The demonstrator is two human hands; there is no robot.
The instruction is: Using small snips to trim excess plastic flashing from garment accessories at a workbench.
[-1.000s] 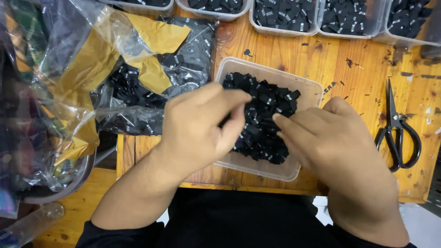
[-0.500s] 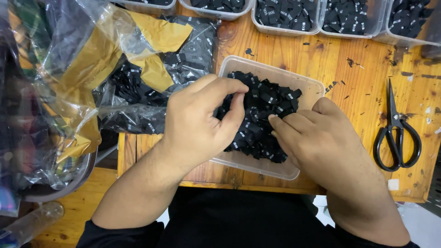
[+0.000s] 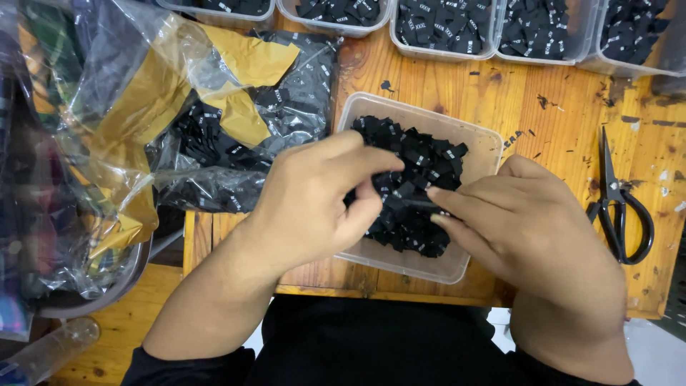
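far tubs (image 3: 443, 32) cropped by top edge, label print illegible

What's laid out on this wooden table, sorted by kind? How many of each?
Clear plastic tubs of black labels: 6, five along the far edge and one under the hands
Clear plastic bags of labels: 1
Black scissors: 1
Total: 8

A scuffed wooden table (image 3: 500, 100) bears clear tubs (image 3: 468, 143) of black labels, scissors (image 3: 620, 204), plastic bags (image 3: 143, 136)
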